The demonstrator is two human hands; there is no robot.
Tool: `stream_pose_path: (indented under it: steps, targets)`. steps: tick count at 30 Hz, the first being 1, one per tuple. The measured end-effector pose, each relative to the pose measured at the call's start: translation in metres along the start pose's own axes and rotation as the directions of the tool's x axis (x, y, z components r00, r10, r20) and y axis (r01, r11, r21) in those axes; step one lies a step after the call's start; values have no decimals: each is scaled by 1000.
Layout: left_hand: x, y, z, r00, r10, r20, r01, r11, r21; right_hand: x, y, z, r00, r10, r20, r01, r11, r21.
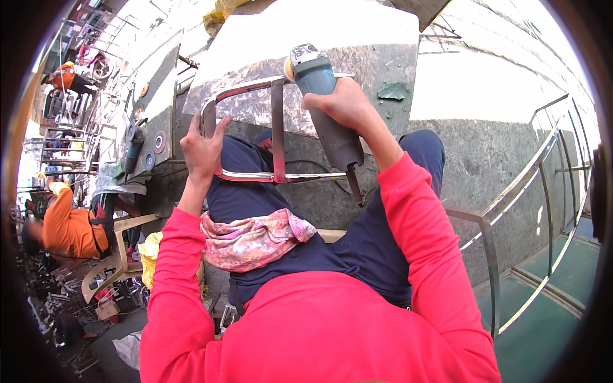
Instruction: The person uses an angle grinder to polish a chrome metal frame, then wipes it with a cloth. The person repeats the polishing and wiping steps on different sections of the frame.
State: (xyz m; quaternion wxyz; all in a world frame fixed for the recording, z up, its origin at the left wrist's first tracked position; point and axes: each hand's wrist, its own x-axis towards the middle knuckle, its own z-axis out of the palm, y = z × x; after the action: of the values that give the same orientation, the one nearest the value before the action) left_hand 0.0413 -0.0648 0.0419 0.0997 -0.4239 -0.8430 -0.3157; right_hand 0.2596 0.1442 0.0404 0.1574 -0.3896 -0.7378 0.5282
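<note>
My right hand (345, 105) is wrapped round the body of a blue-green angle grinder (316, 75), its metal head pointing away from me and a yellowish disc at its left side. From its rear end a dark cord (355, 185) hangs down. With my left hand (203, 148) I grip the rounded left end of a shiny metal frame (278, 131), made of bent tubing with a flat crossbar. The frame rests over my left thigh, and the grinder's disc is close to its upper bar by the crossbar; whether they touch I cannot tell.
A patterned cloth (255, 239) lies on my lap. Ahead is a worn board (383, 64) bearing a green scrap (394, 91). Several discs and a second grinder (134, 145) are on a side table (163, 96). Metal railings (511, 191) stand right; a person in orange (73, 223) sits left.
</note>
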Motion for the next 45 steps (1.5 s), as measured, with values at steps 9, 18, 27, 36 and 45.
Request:
stream_pose_path:
  steps: [9,18,27,36,45]
  targets:
    - [3,-5,2,999,-21,33,21,1000,6,0,2,4,997,-17,81,14,999,33]
    - [14,-9,0,991,-75,109,74,997,16,-1,0,2,998,9,55,-1,989,-148]
    - [14,-14,2,988,-88,125,91,996,-13,1,-4,13,998,-20,51,28,985,-170]
    - [12,-18,3,990,-78,115,77,997,11,3,-2,14,999,-30,40,37,984,-176]
    - [12,-19,4,994,-46,100,44,999,25,1,-7,12,999,-15,42,22,985,-170]
